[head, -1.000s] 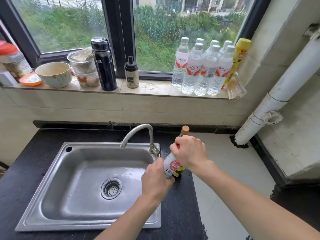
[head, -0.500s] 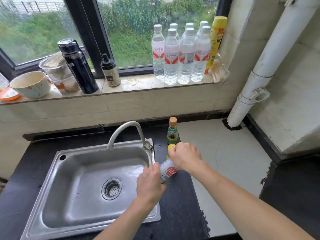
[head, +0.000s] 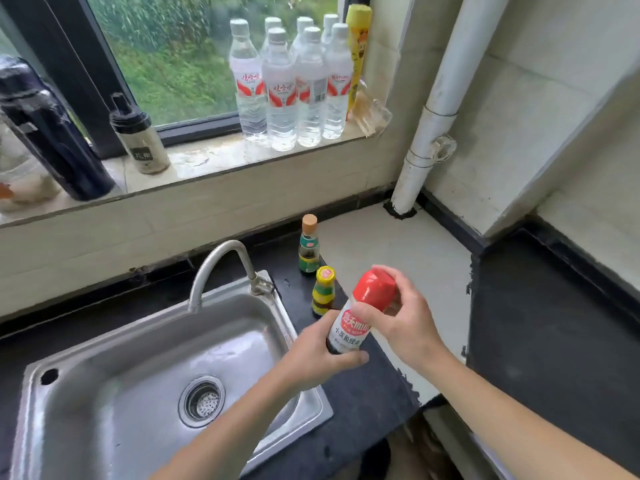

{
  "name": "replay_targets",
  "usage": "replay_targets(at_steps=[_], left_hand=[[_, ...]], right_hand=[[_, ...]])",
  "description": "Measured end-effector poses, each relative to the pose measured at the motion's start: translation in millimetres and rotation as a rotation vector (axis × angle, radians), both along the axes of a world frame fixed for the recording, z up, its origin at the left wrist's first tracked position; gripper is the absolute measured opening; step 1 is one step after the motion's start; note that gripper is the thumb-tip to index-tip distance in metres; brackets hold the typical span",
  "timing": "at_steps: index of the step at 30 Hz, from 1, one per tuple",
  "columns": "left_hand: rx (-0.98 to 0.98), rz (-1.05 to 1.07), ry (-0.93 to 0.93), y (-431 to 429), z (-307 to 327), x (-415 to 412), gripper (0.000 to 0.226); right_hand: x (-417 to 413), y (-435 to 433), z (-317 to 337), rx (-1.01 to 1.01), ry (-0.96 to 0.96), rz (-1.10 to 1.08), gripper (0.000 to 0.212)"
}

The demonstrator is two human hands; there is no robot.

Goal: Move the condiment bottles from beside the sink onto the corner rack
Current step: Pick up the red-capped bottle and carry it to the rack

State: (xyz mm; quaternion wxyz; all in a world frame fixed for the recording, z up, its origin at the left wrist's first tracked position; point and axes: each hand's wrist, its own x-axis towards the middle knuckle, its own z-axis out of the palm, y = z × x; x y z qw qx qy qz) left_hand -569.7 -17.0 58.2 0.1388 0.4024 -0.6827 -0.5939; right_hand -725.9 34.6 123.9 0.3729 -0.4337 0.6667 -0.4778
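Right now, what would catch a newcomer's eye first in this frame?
The red-capped bottle, held up in both hands: left hand at its base, right hand around the cap. Behind it two small bottles stand on the dark counter beside the sink, and water bottles crowd the windowsill.

Six water bottles stood clustered on the windowsill, a yellow can just behind them. A dark flask and a black-capped jar stood further left. A white pipe rose in the corner.
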Motion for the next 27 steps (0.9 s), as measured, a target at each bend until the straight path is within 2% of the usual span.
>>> replay_targets(at_steps=[3,6,7,13,17,19,23,27], left_hand=[[0.024,-0.135,-0.068,8.4,-8.1,0.8,0.053],[0.001,-0.249,-0.258,20.5,-14.7,4.2,0.048],[0.009,-0.260,-0.270,25.8,-16.5,5.1,0.046],[0.137,-0.153,-0.125,81.7,-7.5,-3.9,0.012],[0.163,-0.238,-0.135,129.0,4.5,-19.1,0.010],[0.142,-0.312,-0.165,154.4,4.5,-29.1,0.011],[-0.009,-0.513,-0.272,213.0,7.1,-55.8,0.013],[-0.115,-0.683,-0.250,281.0,14.5,-77.8,0.015]], right_hand=[[-4.8,36.3,2.2,-0.030,0.030,-0.219,0.058],[-14.3,84.4,8.2,-0.017,0.088,-0.380,0.062],[-17.7,102.5,8.0,-0.003,0.111,-0.426,0.063],[-24.4,224.2,-4.7,0.039,0.095,-0.804,0.070],[-13.9,314.7,-25.7,0.040,0.074,-1.094,0.057],[-6.5,362.6,-38.9,0.042,0.058,-1.193,0.052],[16.7,456.7,-59.8,0.061,0.014,-1.373,0.055],[37.1,533.0,-81.1,0.123,-0.034,-1.502,0.056]])
